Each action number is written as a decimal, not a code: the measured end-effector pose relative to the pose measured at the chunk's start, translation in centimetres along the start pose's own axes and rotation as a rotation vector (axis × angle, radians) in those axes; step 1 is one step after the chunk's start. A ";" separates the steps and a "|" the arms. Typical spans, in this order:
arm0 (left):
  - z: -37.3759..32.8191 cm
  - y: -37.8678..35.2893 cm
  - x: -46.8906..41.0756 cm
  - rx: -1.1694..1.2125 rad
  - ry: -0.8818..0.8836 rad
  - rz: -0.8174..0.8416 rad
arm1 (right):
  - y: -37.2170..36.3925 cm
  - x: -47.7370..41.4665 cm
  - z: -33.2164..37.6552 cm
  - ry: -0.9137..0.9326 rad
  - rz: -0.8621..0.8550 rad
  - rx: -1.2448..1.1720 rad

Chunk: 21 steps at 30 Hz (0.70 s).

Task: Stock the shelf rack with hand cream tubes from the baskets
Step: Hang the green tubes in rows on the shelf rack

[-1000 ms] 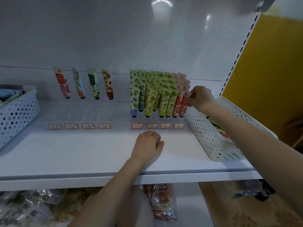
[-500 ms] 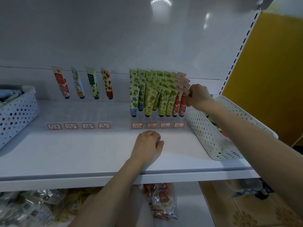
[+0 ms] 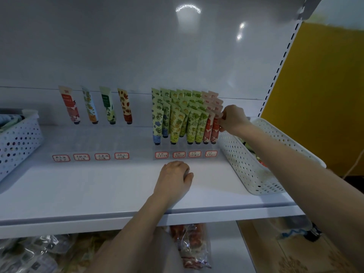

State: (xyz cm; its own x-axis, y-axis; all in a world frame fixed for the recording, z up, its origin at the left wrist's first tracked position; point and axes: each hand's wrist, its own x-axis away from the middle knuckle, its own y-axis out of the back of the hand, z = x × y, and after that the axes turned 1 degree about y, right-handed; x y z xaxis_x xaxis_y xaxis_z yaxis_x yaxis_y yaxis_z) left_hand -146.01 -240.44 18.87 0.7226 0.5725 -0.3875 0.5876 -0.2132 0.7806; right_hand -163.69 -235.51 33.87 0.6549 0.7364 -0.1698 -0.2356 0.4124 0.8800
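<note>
A clear tiered rack (image 3: 185,150) on the white shelf (image 3: 98,190) holds several rows of hand cream tubes: blue-flowered, yellow, green and pink-red. My right hand (image 3: 233,119) pinches the top of the front pink-red tube (image 3: 215,131) at the rack's right end. To the left, a second rack (image 3: 90,154) carries a few single tubes (image 3: 89,105) at its back. My left hand (image 3: 174,178) rests on the shelf in front of the full rack, fingers curled under and holding nothing. A white perforated basket (image 3: 254,160) with a few tubes inside stands under my right forearm.
Another white perforated basket (image 3: 17,140) with tubes sits at the shelf's left edge. Red-bordered price labels (image 3: 186,154) line both rack fronts. Bagged goods (image 3: 193,245) lie on the lower shelf. A yellow wall (image 3: 323,91) stands right of the shelf upright.
My right hand has dropped slightly along the pink-red tube row, from the upper tubes to the front tube's top. The left hand has stayed put.
</note>
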 end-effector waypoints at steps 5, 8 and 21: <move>0.0 0.0 0.0 0.002 -0.004 -0.010 | -0.2 -0.3 -0.1 -0.019 0.010 -0.011; 0.0 0.0 0.0 0.002 -0.002 -0.008 | -0.1 -0.2 -0.1 -0.018 0.020 -0.041; -0.2 0.2 0.0 -0.004 0.012 0.010 | 1.1 0.2 -0.1 0.090 0.005 -0.074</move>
State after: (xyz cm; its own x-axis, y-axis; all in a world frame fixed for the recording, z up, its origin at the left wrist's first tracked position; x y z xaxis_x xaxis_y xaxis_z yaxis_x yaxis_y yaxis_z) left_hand -146.00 -240.35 19.10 0.7240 0.5797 -0.3740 0.5790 -0.2157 0.7863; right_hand -163.89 -234.81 34.77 0.5871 0.7824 -0.2076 -0.2934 0.4447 0.8463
